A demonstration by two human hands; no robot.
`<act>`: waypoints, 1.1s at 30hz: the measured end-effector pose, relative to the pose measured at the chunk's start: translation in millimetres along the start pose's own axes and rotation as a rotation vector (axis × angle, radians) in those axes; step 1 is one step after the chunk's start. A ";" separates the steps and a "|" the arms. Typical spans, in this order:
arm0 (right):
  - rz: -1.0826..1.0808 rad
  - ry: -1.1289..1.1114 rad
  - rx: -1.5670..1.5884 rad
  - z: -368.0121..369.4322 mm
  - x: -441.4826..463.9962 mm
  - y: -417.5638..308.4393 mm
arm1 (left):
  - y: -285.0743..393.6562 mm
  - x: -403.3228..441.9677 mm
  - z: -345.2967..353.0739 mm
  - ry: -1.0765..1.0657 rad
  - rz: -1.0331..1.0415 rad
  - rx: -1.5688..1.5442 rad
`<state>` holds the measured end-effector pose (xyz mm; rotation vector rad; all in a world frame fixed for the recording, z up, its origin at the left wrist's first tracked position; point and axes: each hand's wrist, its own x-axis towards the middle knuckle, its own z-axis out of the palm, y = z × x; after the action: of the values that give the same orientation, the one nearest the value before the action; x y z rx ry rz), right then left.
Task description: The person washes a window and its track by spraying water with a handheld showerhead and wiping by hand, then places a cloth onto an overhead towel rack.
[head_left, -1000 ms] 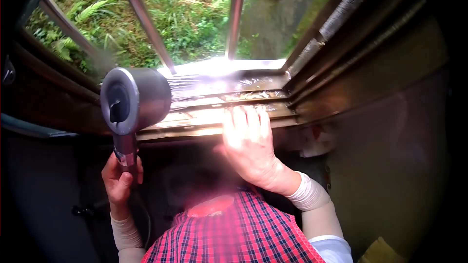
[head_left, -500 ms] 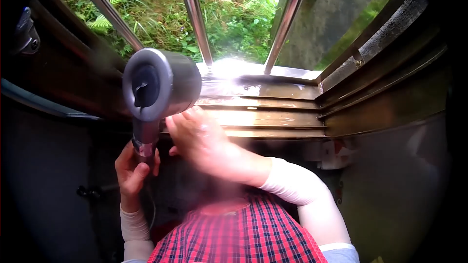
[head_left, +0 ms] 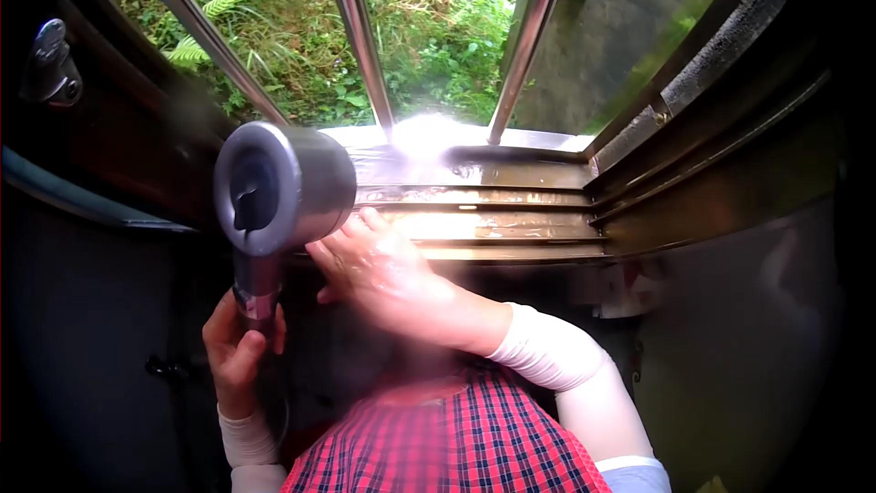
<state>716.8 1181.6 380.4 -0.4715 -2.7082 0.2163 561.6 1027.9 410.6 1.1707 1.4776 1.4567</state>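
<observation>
My left hand (head_left: pixel 239 347) is wrapped round the lower handle of a grey hair dryer (head_left: pixel 319 173), which stands upright. Its round rear end, with a dark recessed middle, faces me, and the barrel points toward the window. Just right of the barrel, my right hand (head_left: pixel 379 265) is raised with its back to me and its fingers stretched out. The fingertips come close to the barrel's lower edge; whether they touch it I cannot tell. Nothing shows in that hand. Beyond it lies the shiny, ridged window sill (head_left: pixel 511 224), lit by strong glare.
Metal window bars (head_left: pixel 360 32) stand in front of me, with green plants (head_left: pixel 447 27) outside. A metal latch (head_left: pixel 57 64) is on the dark frame at left. A red checked apron (head_left: pixel 438 443) covers my front. A pale object (head_left: pixel 630 288) sits below the sill.
The hair dryer and my left hand have shifted slightly left and down in view. My right hand, blurred before, is clearer and its fingers show more plainly. The whole view has tilted a little.
</observation>
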 end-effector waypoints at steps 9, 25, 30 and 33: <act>0.248 0.058 -0.111 -57.3 -91.1 48.1 | 1.5 6.2 -7.5 -0.066 -0.054 -0.041; 0.160 0.089 0.091 -45.7 -50.3 21.5 | -0.9 9.4 -16.0 -0.082 -0.086 -0.063; 0.035 0.310 0.101 17.2 -0.9 -20.9 | 5.7 -2.2 -21.2 0.009 -0.122 -0.051; 0.174 0.438 0.392 59.2 25.7 -39.8 | 8.4 -4.9 -16.2 0.032 -0.137 -0.056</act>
<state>659.3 1148.6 343.5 -0.5579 -2.1318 0.6023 548.7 1017.6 419.8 0.9970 1.4985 1.4200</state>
